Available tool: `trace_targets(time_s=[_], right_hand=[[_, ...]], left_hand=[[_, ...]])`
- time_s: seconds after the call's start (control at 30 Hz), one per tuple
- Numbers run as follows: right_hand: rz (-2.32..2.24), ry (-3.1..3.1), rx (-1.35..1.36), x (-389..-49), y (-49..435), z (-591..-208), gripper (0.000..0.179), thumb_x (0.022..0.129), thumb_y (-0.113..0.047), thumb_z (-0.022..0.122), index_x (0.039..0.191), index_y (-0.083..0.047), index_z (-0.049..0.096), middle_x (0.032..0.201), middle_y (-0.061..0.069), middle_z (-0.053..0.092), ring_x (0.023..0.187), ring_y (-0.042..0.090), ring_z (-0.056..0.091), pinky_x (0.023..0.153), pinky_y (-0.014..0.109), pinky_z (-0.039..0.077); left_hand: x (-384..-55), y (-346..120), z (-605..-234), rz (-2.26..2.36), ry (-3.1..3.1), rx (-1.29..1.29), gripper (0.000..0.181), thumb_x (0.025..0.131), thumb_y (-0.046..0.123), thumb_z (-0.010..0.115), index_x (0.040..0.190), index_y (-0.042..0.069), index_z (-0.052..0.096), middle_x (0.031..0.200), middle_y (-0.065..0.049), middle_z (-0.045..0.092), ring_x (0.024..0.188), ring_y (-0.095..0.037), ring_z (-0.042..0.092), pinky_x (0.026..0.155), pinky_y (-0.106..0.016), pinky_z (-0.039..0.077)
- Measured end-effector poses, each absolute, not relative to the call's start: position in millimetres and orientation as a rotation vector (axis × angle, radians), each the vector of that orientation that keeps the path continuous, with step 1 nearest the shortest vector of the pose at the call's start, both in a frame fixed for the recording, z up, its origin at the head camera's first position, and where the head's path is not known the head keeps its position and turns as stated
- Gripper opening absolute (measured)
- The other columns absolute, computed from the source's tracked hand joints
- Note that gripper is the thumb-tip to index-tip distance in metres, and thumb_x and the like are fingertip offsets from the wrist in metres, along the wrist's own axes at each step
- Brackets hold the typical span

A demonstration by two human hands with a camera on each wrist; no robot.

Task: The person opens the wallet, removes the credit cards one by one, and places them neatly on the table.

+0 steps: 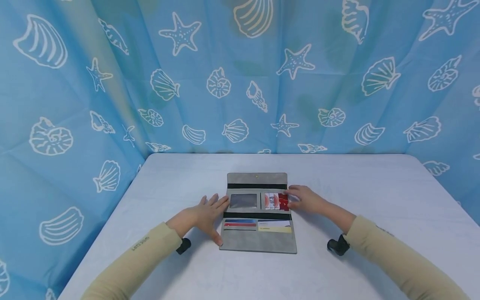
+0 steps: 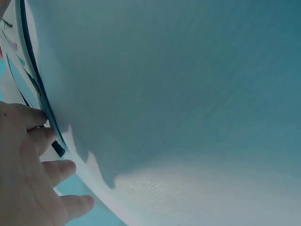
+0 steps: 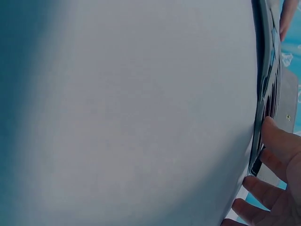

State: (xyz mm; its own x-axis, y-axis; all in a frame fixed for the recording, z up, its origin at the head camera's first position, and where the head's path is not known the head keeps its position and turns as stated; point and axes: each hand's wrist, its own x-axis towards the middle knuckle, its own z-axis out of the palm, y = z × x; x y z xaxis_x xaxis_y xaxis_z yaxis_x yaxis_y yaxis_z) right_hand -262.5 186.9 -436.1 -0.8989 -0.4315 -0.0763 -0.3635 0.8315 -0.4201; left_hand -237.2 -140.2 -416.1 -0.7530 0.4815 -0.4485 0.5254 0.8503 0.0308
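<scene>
A grey folding wallet (image 1: pixel 257 246) lies unfolded on the white table, its inside facing up. A clear window pocket (image 1: pixel 243 201) is in its middle panel, beside a pocket with red and white paper pieces (image 1: pixel 276 201). Lower down, colored cards (image 1: pixel 240 224) and a yellow-and-white card (image 1: pixel 274 226) sit in slots. My left hand (image 1: pixel 210 213) touches the wallet's left edge, fingers spread and thumb near the lower corner. At the right edge, my right hand (image 1: pixel 305 200) touches the wallet beside the red pieces. In the right wrist view, its thumb and fingers (image 3: pixel 277 141) meet the edge.
The white table (image 1: pixel 180 171) extends around the wallet. Behind it and at the left hangs a blue curtain (image 1: pixel 210 54) with shells and starfish. Black wrist devices (image 1: pixel 338 246) sit below both sleeves.
</scene>
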Motion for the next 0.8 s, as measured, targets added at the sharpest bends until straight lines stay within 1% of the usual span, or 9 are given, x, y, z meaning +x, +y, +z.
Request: trace_targets(time_s=[0.23,0.33,0.4,0.5,0.6,0.7,0.8], right_hand=[[-0.579,2.823,-0.554,-260.2,181.8,-438.1,0.055,0.083,-0.022,0.067,0.13,0.0,0.049,0.136,0.026,0.039,0.127,0.044,0.031,0.098,0.056,0.034],[-0.578,2.833,-0.514,-258.4,177.6,-436.5,0.056,0.081,-0.023,0.07,0.127,0.001,0.05,0.133,0.025,0.041,0.124,0.042,0.033,0.097,0.054,0.037],[-0.57,2.851,-0.496,-258.4,174.9,-434.6,0.055,0.079,-0.023,0.072,0.125,0.001,0.053,0.126,0.023,0.047,0.117,0.038,0.04,0.094,0.051,0.041],[-0.598,2.848,-0.452,-260.3,171.1,-431.8,0.052,0.076,-0.02,0.074,0.12,0.002,0.056,0.107,0.016,0.055,0.099,0.027,0.049,0.086,0.041,0.048],[-0.676,2.801,-0.39,-264.0,168.5,-430.1,0.05,0.075,-0.015,0.075,0.117,0.004,0.056,0.089,0.009,0.056,0.084,0.02,0.051,0.075,0.031,0.049],[-0.759,2.742,-0.302,-266.4,166.4,-429.3,0.048,0.075,-0.011,0.075,0.116,0.005,0.055,0.081,0.006,0.054,0.079,0.018,0.05,0.068,0.026,0.045],[-0.805,2.71,-0.237,-267.5,165.1,-429.6,0.047,0.074,-0.009,0.075,0.114,0.003,0.053,0.081,0.006,0.051,0.079,0.018,0.049,0.067,0.024,0.044]], left_hand=[[-246.0,-142.7,-418.5,-0.083,2.596,0.727,0.121,0.057,0.068,0.071,0.148,0.016,0.01,0.155,-0.001,0.002,0.141,-0.032,-0.002,0.109,-0.057,0.0],[-246.7,-142.5,-418.2,-0.055,2.59,0.71,0.122,0.057,0.066,0.073,0.148,0.016,0.01,0.155,-0.001,0.002,0.141,-0.032,-0.003,0.109,-0.057,-0.001],[-246.4,-141.8,-417.7,-0.043,2.589,0.699,0.122,0.056,0.065,0.073,0.148,0.016,0.01,0.155,-0.001,0.002,0.141,-0.032,-0.003,0.109,-0.057,-0.002],[-245.9,-140.9,-416.8,-0.037,2.589,0.691,0.122,0.056,0.065,0.074,0.148,0.017,0.01,0.155,-0.001,0.001,0.141,-0.032,-0.003,0.109,-0.057,-0.002],[-246.2,-140.8,-416.8,-0.034,2.587,0.692,0.122,0.057,0.064,0.074,0.148,0.016,0.01,0.155,-0.001,0.001,0.141,-0.033,-0.003,0.109,-0.057,-0.003],[-246.5,-141.1,-417.6,-0.033,2.584,0.697,0.122,0.057,0.063,0.075,0.148,0.016,0.009,0.155,-0.001,0.0,0.14,-0.033,-0.002,0.109,-0.057,-0.002],[-246.1,-141.2,-418.2,-0.023,2.583,0.701,0.122,0.057,0.063,0.075,0.148,0.016,0.009,0.155,-0.001,0.001,0.14,-0.034,-0.001,0.108,-0.058,-0.001]])
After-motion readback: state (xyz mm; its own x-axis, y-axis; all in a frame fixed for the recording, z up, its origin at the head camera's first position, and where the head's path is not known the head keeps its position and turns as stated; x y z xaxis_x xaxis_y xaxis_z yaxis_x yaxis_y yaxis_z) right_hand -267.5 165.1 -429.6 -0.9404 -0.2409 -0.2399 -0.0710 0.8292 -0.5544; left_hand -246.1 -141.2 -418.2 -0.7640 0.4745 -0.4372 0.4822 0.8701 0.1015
